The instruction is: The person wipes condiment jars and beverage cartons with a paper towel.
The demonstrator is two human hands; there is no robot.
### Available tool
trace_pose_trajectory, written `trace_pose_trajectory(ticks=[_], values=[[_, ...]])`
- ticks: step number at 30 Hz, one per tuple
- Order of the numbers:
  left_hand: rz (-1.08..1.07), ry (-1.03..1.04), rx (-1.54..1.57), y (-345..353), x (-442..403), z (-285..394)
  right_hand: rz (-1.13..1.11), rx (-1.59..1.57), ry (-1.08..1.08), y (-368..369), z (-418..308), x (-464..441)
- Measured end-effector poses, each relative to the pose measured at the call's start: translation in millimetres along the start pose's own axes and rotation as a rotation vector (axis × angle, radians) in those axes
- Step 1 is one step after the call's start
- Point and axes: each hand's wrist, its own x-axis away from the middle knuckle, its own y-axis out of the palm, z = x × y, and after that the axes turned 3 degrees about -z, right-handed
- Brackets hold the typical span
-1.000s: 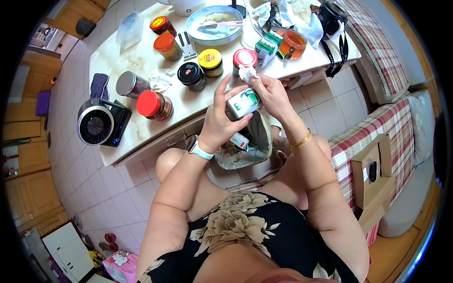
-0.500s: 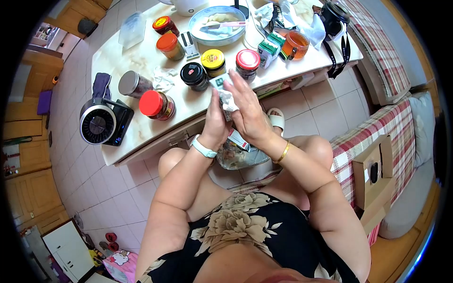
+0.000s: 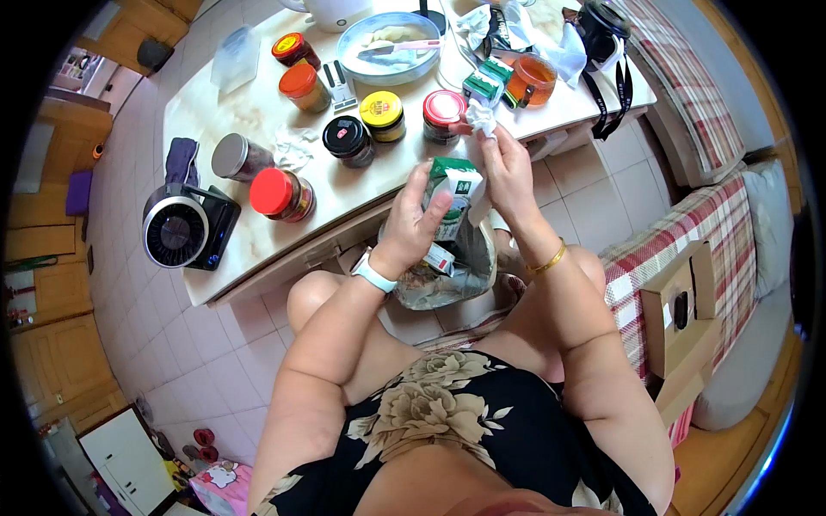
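Note:
My left hand [image 3: 403, 225] is closed round a small green and white drink carton [image 3: 465, 184], held upright past the table's front edge. A crumpled white tissue [image 3: 482, 119] is pinched in my right hand [image 3: 509, 175], just right of the red-lidded jar [image 3: 441, 119]. Below the carton, a plastic bag [image 3: 430, 297] with rubbish in it hangs between my knees; another printed packet [image 3: 440, 260] shows inside. Nearest on the table are a yellow-lidded jar [image 3: 384, 119] and a black-lidded jar [image 3: 348, 143].
On the table [image 3: 245, 275] stand a small fan [image 3: 178, 225], a large red-lidded jar [image 3: 277, 199] and a bowl [image 3: 348, 64] with a knife across it. Further right are green cartons [image 3: 488, 82], a glass cup of amber drink [image 3: 535, 82] and a camera [image 3: 605, 26].
My hands have moved apart. My right hand has drawn up and right with the tissue, while the carton, earlier mostly hidden between my palms, now shows upright in my left hand.

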Motion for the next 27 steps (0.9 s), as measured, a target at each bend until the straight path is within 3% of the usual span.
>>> trace_pose_trajectory(ticks=[1, 4, 7, 8, 19, 21, 27], values=[[-0.004, 0.001, 0.002, 0.3, -2.6, 1.3, -0.004, -0.158, -0.038, -2.1, 0.7, -2.3], [0.228, 0.042, -0.212, -1.4, -10.5, 3.9, -0.315, -0.035, 0.03, -22.2, -10.6, -0.4], [0.202, 0.063, -0.224, 2.8, -12.1, -2.6, -0.468, 0.204, 0.099, -20.0, -11.2, 5.2], [0.125, 0.088, -0.247, 3.0, -10.9, -4.6, -0.472, 0.159, 0.127, -16.9, -0.9, 7.0], [0.159, 0.144, -0.257, 18.0, -21.9, -18.7, -0.407, 0.111, 0.171, -23.0, -20.9, 7.5], [0.133, 0.205, -0.32, 16.0, -25.0, -12.5, -0.383, -0.131, 0.228, -22.0, -20.7, 9.0], [0.028, 0.189, -0.231, 19.3, -28.1, -10.8, -0.386, -0.192, 0.321, -35.0, -13.6, -0.7]])
